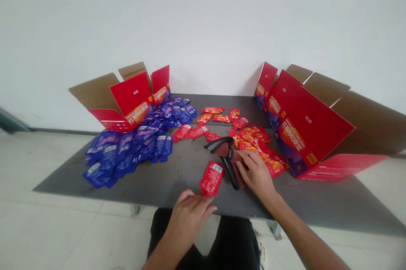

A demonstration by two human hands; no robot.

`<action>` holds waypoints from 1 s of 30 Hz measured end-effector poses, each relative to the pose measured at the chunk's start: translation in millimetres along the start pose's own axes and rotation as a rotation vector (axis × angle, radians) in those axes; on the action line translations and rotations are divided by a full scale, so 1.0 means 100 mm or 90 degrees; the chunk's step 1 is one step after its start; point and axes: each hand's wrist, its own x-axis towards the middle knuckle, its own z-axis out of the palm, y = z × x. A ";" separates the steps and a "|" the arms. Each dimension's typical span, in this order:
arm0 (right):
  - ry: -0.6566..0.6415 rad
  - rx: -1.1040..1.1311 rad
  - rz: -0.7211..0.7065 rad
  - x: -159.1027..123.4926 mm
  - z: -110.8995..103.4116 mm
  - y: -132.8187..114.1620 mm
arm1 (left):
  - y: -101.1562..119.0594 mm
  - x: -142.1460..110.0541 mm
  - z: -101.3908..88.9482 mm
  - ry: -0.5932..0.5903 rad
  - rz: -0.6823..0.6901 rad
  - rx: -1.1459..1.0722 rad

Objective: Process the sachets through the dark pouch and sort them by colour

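Left hand: the bare left hand (192, 213) is loosely curled at the near table edge, thumb a little apart from the forefinger; its fingertips meet the sachet's near end, but I cannot tell whether they pinch it.
Right hand: the bare right hand (257, 175) has thumb and fingers closed on the near side of a black-rimmed, brownish folded object (232, 151), whose exact kind I cannot tell.
In the way: the folded object stands between the right fingers and the loose packets beyond; the left fingers cover the sachet's near end.
Near sachet: a flat, glossy red plastic sachet (213, 177) lies just beyond the left fingertips, tilted slightly, a white barcode label at its far end, pale print below.
Right of the fingers: a heap of orange-and-red plastic packets (261, 145) lies beyond the right knuckles; more are scattered ahead of both hands.
Left of the fingers: a large overlapping heap of blue-purple plastic packets (136, 147) lies ahead of the left hand.
Farther out: red-and-purple printed cardboard boxes (293, 128) with raised brown-lined flaps flank both heaps, on a dark grey table (184, 177) before a white wall (203, 29).
Counts: two hands, one folded object, one sachet at the left fingers; packets and boxes overlap too much to count.
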 end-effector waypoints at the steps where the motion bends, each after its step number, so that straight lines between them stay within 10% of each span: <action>1: 0.029 0.008 0.022 -0.10 -0.07 0.00 | 0.01 0.04 -0.02 0.007 -0.027 0.013; 10: 0.109 0.083 0.217 -0.82 -0.29 0.17 | -0.01 0.06 0.32 -0.029 -0.161 0.210; 21: 0.115 0.202 0.338 -0.88 -0.23 0.22 | 0.10 0.57 0.07 -0.258 -0.257 0.266; 30: 0.091 0.211 0.350 -0.88 -0.22 0.23 | -0.38 0.39 0.15 -0.137 -0.403 -0.081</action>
